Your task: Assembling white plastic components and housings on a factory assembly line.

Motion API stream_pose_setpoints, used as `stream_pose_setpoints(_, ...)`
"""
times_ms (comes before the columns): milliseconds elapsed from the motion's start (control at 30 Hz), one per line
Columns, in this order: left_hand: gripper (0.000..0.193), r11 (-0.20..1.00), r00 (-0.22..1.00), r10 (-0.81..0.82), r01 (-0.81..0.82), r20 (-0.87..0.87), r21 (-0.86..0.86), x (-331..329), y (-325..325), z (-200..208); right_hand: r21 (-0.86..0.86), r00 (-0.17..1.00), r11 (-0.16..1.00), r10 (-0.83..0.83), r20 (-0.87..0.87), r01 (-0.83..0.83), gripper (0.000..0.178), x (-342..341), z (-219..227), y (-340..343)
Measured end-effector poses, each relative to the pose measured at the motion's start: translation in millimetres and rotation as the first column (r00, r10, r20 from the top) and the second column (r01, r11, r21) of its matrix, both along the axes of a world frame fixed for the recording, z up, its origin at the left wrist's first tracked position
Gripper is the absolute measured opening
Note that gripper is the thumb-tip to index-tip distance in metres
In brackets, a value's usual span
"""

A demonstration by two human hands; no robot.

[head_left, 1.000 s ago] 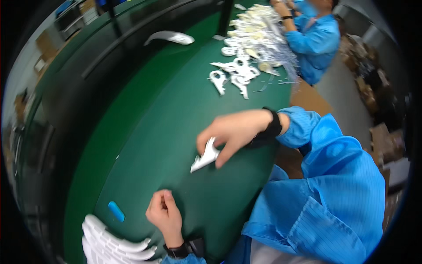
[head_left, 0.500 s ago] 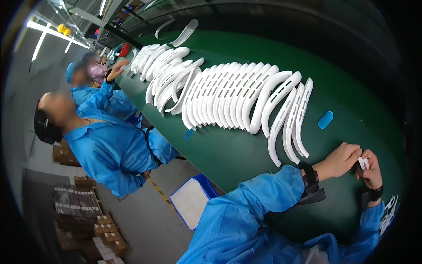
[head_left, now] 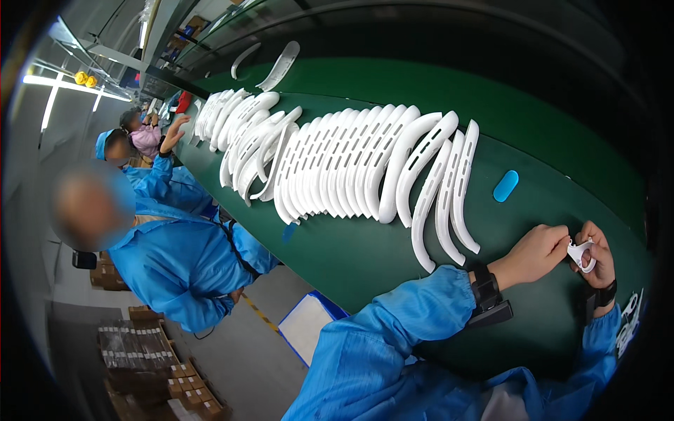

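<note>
A small white plastic part (head_left: pixel 582 257) with a ring-like opening sits between my two hands at the right of the table. My right hand (head_left: pixel 597 265) has its fingers closed round it. My left hand (head_left: pixel 537 254) is curled, its thumb and forefinger pinched at the part's near-left end; the fingertips are partly hidden. Left of my hands lie several curved white slotted strips (head_left: pixel 430 203), loosely spread. Beyond them stands a tight row of similar white curved pieces (head_left: pixel 337 165). A blue oval piece (head_left: pixel 505 186) lies on the table above my left hand.
The green table (head_left: pixel 337 259) runs away to the far left, with more curved pieces (head_left: pixel 279 67) at the back. White flat parts (head_left: pixel 630 324) lie by my right forearm. Co-workers in blue (head_left: pixel 175 259) sit along the left edge. A blue-rimmed bin (head_left: pixel 309 326) stands below.
The white part has turned in my fingers, so more of its ring shape shows. My hands stay close together. The view has shifted slightly, and the nearest co-worker's head has turned.
</note>
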State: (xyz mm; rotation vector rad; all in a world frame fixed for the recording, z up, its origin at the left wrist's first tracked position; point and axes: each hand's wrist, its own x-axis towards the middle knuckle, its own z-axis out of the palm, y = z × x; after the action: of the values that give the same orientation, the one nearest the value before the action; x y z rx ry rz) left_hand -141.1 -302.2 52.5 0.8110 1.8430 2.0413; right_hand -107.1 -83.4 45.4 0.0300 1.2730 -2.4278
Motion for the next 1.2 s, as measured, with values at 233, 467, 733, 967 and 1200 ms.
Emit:
stream_pose_setpoints(233, 0.022, 0.999, 0.999, 0.037, -0.037, -0.025, -0.011, 1.9, 5.0, -1.8, -0.011, 0.998, 0.998, -0.056, -0.041, 0.055, 0.031, -1.1, -0.7, 2.8)
stream_pose_setpoints(467, 0.025, 0.998, 0.997, 0.058, -0.059, -0.053, -0.018, 1.3, 1.7, 2.1, 0.052, 0.996, 0.997, -0.055, -0.067, 0.058, 0.028, -2.5, 1.3, -0.7)
stream_pose_setpoints(733, 0.028, 0.997, 0.995, 0.061, -0.065, -0.080, -0.041, 3.7, 0.3, 1.1, 0.181, 0.994, 0.980, -0.067, -0.084, 0.081, 0.032, 0.7, 2.7, -3.2)
stream_pose_setpoints(967, 0.028, 0.996, 0.995, 0.062, -0.067, -0.079, -0.062, 1.8, 2.5, -1.0, 0.180, 0.996, 0.981, -0.060, -0.070, 0.071, 0.030, -0.7, 2.4, -2.8)
stream_pose_setpoints(1200, 0.028, 0.997, 0.993, 0.042, -0.048, -0.111, -0.054, 1.4, 5.8, -2.0, 0.175, 0.997, 0.983, -0.040, -0.066, 0.051, 0.026, 0.1, 8.8, -3.5)
